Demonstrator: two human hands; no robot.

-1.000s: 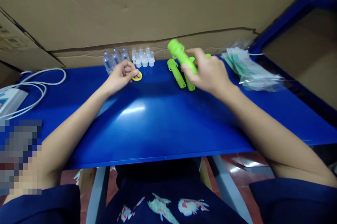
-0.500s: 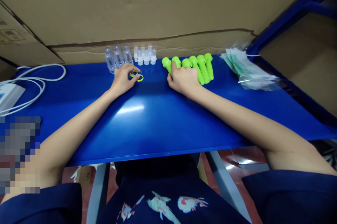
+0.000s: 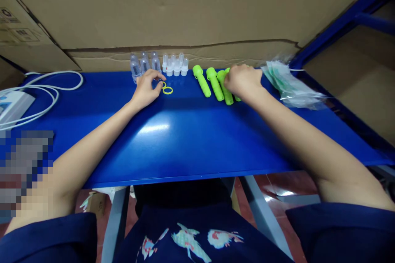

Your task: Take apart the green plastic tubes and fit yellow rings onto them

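Left hand point(image 3: 148, 89): thumb and fingers parted, yellow rings point(image 3: 168, 93) on table point(image 3: 191, 143) just beside thumb tip. Right hand point(image 3: 243, 80) over green tubes point(image 3: 215, 84), hiding some; can't tell its grip.

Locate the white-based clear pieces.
In the head view, the white-based clear pieces stand left of centre near the cardboard, between the taller clear pieces and the green tubes.

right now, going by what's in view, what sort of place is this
Probably a small assembly or packing workstation: a blue table backed by cardboard, with matching green tube-shaped pieces laid side by side under the right hand.
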